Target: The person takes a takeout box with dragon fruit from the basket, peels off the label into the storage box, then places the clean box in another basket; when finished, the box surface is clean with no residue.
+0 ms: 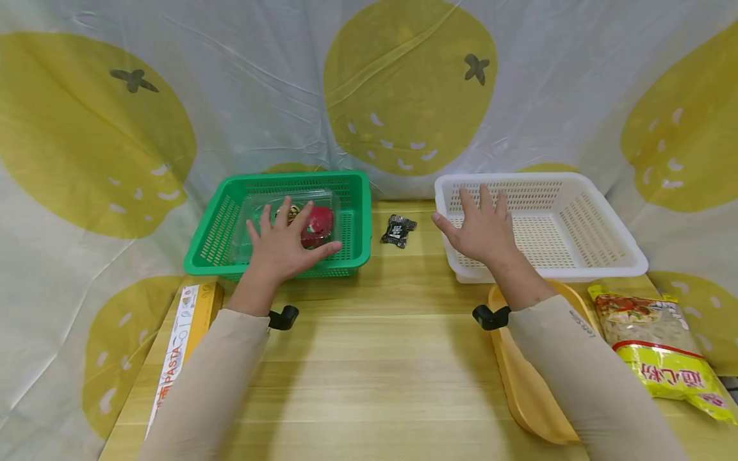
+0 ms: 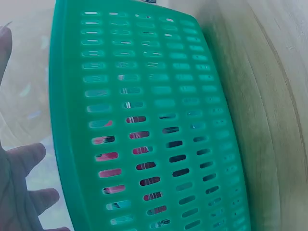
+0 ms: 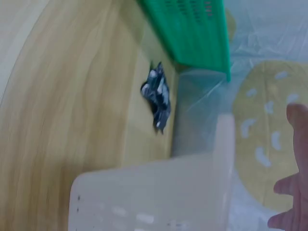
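My left hand (image 1: 280, 251), fingers spread, is over the front of the green basket (image 1: 364, 221). Inside that basket lies a clear plastic container (image 1: 254, 208) with a red item (image 1: 320, 221) showing; the hand covers part of both. In the left wrist view the basket's slotted side wall (image 2: 159, 103) fills the middle, fingers at the left edge. My right hand (image 1: 484, 234) spreads its fingers over the left part of the white basket (image 1: 625, 253). A small black wrapped packet (image 1: 398, 231) lies between the baskets, also in the right wrist view. Neither hand grips anything.
At the left edge stands a pasta box (image 1: 183, 339). A yellow-orange tray (image 1: 527, 390) lies under my right forearm. Right of it is a yellow and clear bag of pasta (image 1: 657, 346). A fruit-patterned cloth (image 1: 277, 96) hangs behind the wooden table (image 1: 369, 371).
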Motion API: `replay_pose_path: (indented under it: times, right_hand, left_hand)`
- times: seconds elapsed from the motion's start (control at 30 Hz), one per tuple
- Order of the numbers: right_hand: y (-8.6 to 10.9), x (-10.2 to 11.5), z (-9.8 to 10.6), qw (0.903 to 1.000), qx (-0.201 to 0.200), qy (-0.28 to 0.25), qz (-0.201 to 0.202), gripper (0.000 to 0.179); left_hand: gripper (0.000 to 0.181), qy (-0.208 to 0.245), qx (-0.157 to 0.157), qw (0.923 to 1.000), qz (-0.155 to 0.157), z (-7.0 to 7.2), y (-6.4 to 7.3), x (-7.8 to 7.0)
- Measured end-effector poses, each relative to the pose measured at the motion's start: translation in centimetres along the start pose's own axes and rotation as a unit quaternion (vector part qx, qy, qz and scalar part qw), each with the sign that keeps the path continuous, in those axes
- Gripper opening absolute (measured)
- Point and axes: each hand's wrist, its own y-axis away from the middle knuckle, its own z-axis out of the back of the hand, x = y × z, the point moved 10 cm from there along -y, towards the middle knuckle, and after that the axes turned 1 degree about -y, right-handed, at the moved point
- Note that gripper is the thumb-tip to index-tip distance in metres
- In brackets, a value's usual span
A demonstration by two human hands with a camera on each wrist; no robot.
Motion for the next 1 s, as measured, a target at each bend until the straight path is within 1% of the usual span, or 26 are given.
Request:
replay_pose_path:
  times: [0.13,0.3,0.4,0.47,0.5,0.57,0.63,0.7,0.77,0.83,0.9,1.0]
  right_hand:
    - [0.2,1.2,0.7,0.9991,-0.021,-0.034,0.011,0.092]
    - [0.6,2.9,1.4,0.9957,-0.045,-0.076,0.029,0.085]
    - [1.0,4.2,1.5,0.9925,-0.051,-0.104,0.041,0.082]
    - [1.3,5.0,1.6,0.9900,-0.059,-0.118,0.051,0.081]
    - [1.5,5.5,1.6,0.9888,-0.064,-0.122,0.056,0.080]
    - [1.9,6.3,1.8,0.9859,-0.080,-0.130,0.068,0.078]
    - [2.3,7.2,2.0,0.9826,-0.096,-0.138,0.080,0.076]
    - [2.6,8.0,2.2,0.9788,-0.109,-0.148,0.091,0.073]
    - [2.8,8.8,2.2,0.9744,-0.120,-0.161,0.101,0.071]
    - [2.9,9.7,2.2,0.9705,-0.129,-0.171,0.111,0.068]
    - [2.9,10.5,2.0,0.9675,-0.136,-0.178,0.118,0.065]
    - [2.7,11.9,1.1,0.9658,-0.133,-0.186,0.122,0.063]
  left_hand:
    - [0.108,0.010,-0.031,0.9994,-0.005,0.5,0.5,0.0]
    - [0.104,0.041,-0.076,0.9961,-0.020,1.0,1.6,-0.2]
    - [0.100,0.085,-0.109,0.9901,-0.023,1.2,2.7,0.0]
    - [0.095,0.126,-0.138,0.9820,-0.027,1.4,3.6,0.3]
    - [0.092,0.146,-0.156,0.9765,-0.029,1.6,4.2,0.5]
    - [0.086,0.187,-0.196,0.9621,-0.034,1.9,5.3,1.0]
    - [0.081,0.222,-0.234,0.9457,-0.039,2.2,6.4,1.4]
    - [0.080,0.251,-0.272,0.9280,-0.041,2.4,7.5,1.8]
    - [0.080,0.276,-0.303,0.9116,-0.032,2.5,8.4,2.4]
    - [0.079,0.303,-0.327,0.8952,-0.009,2.2,9.2,3.1]
    - [0.078,0.333,-0.342,0.8784,0.031,1.6,9.9,4.2]
    - [0.077,0.384,-0.352,0.8483,0.093,0.0,11.0,5.8]
